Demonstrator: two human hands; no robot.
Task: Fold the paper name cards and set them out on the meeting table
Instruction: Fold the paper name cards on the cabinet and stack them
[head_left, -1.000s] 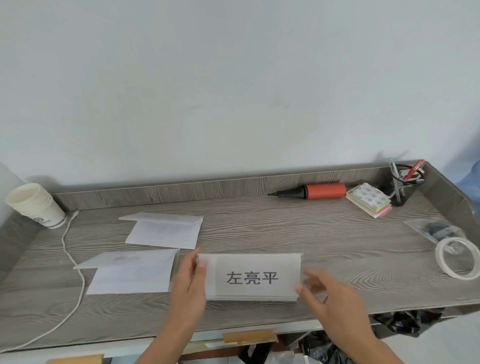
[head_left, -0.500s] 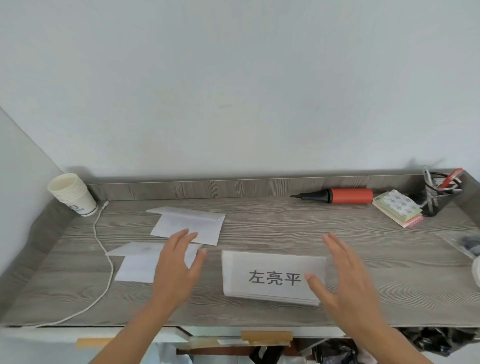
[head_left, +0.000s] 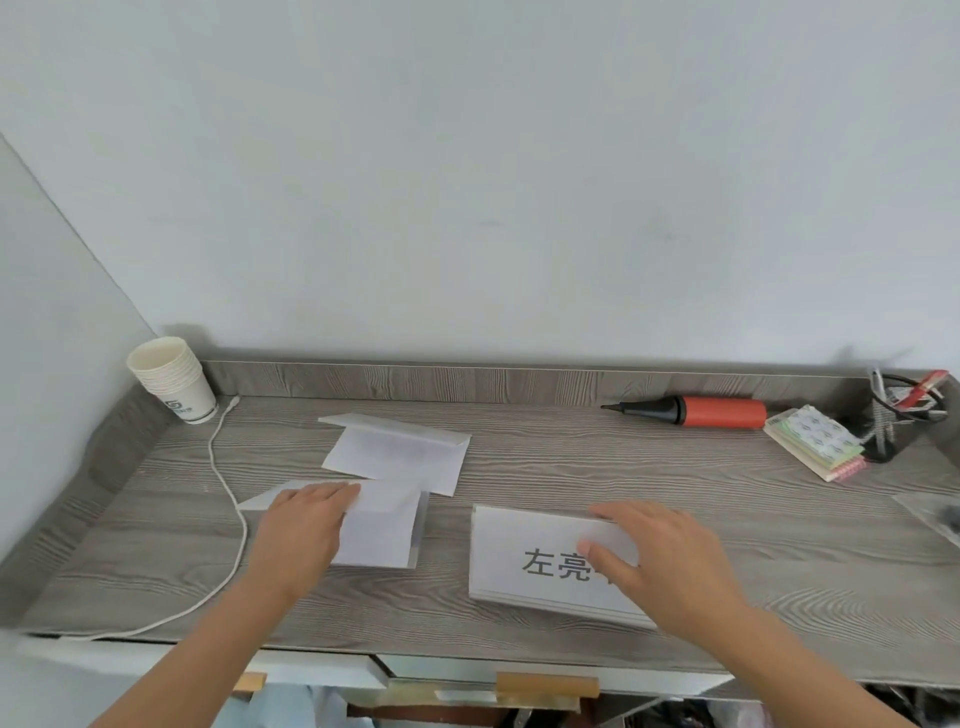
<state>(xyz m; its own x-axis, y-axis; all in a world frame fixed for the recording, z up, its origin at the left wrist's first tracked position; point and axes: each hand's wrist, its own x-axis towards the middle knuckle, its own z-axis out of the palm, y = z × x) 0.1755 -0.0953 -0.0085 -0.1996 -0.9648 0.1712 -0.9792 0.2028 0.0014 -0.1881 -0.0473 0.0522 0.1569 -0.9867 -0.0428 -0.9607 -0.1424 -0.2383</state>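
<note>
The left hand lies palm down, fingers straight and close together, on the nearer folded sheet of white paper. It presses the sheet's left part flat and grips nothing. The sheet's right part shows bare just past the fingertips. Just beyond those fingertips lies a second folded white paper sheet, its near corner overlapping the first one. Neither stands upright.

The right hand rests on the flat stack of white paper name cards printed with dark characters. Its fingers are stretched out almost straight along the far edge of the stack. The thumb is spread apart from them and pressed on the printed face, covering the last character. Nothing is pinched or lifted. The stack lies flat on the grey wood-grain table, near the front edge, and its left half shows free of the hand. The stack and the nearer folded sheet lie between the two hands, a strip of bare wood apart.

Left of the left hand a thin white cable runs up toward a stack of cream paper cups in the back corner. Well beyond the right hand, against the back rim, lie a red and black hand pump, a pile of pastel sticky-note pads and a black wire pen holder.
</note>
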